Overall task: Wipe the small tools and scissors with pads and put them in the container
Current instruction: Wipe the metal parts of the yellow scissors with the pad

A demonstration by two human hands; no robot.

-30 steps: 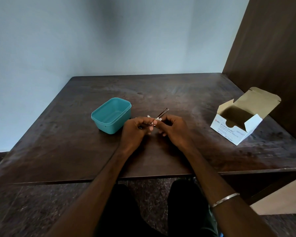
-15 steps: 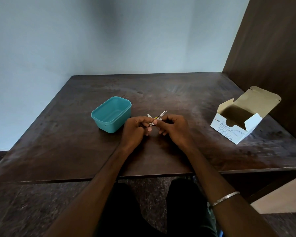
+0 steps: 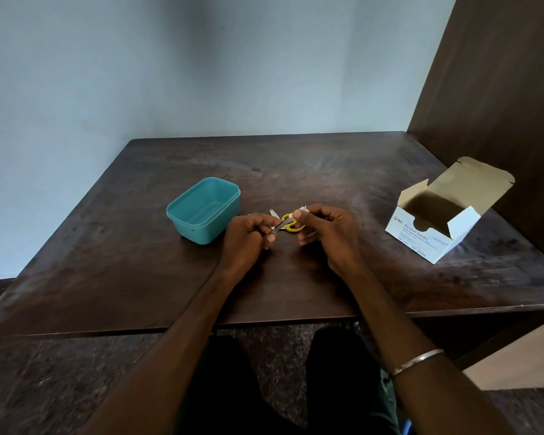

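Both hands meet over the middle of the dark wooden table, a little nearer the near edge than the far one. The left hand has its fingers curled round the thin metal end of a small tool, and the right hand pinches a white pad at the tool's other end between thumb and forefinger. Just behind the hands, yellow-handled scissors lie on the table, partly hidden, with another small pale piece beside them that is too small to make out. The teal container stands open just left of the left hand, apart from it, nothing seen inside. Well off to the right, close to the table's right edge and the brown panel, sits the open alcohol swab box. Bare tabletop stretches far, left and near of the hands
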